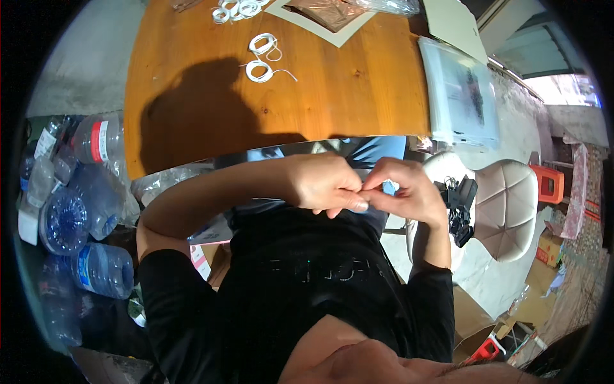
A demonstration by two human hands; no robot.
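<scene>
Both of my hands meet in front of my body, just off the near edge of the wooden table (358, 96). My left hand (327, 184) is closed, its thumb and fingertips pressed against those of the other hand. The thumb and forefinger of my right hand (412, 192) come together in a pinch at the same spot. Whatever lies between the fingertips is too small or too hidden to name. On the tabletop beyond, two joined coils of thin white cord (258, 72) lie with loose ends. Several more white cord coils (238, 10) sit farther back.
A copper-coloured packet (327, 14) rests on a pale sheet (339, 40) at the table's far side. Clear plastic sleeves (464, 96) overhang its right edge. Large empty bottles (105, 270) crowd the left. To the right are a cream chair (505, 217), black gear (462, 221) and an orange stool (549, 184).
</scene>
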